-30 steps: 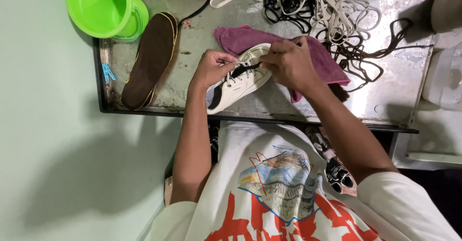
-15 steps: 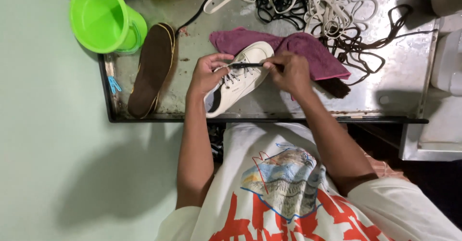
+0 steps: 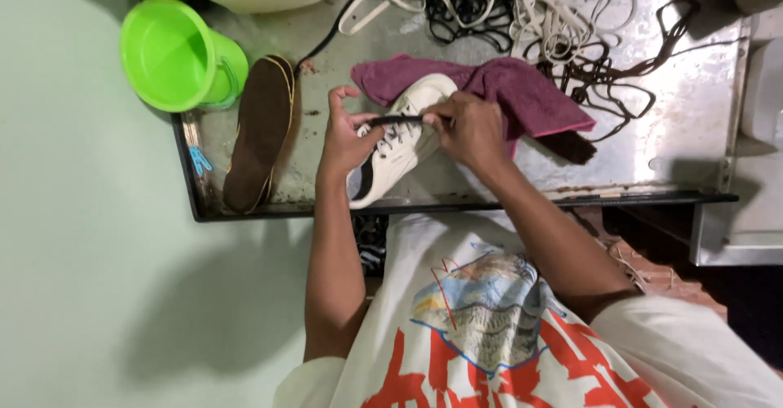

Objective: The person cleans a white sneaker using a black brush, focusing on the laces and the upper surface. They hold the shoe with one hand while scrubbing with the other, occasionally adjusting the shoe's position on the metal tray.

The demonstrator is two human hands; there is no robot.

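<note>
A cream-white low-top canvas sneaker [image 3: 397, 149] lay on its sole on the scuffed, stained metal counter [image 3: 652, 143], toe toward the person and heel resting on a crumpled purple-pink cloth [image 3: 522, 90], which likely kept it off the wet, dirty surface. The left hand [image 3: 347, 135] steadied the shoe from its side, thumb and forefinger pinching one end of a short black shoelace [image 3: 397, 119] while the other fingers curled loosely above. The right hand [image 3: 466, 127] was closed with its fingertips pressed together on the lace's other end, so the black strip ran taut and level across the eyelet rows, seemingly held that way to thread it cleanly.

Left of the shoe, a brown foam insole with a yellow edge [image 3: 259, 131] lay flat, apart from it, probably pulled out to leave the shoe free. A bright green plastic pitcher [image 3: 181, 53] stood at the counter's far left corner, and a small blue clothes peg [image 3: 198, 161] clung to the near rim. A tangled heap of white, black and brown laces [image 3: 563, 25] sprawled behind the cloth, within reach.
</note>
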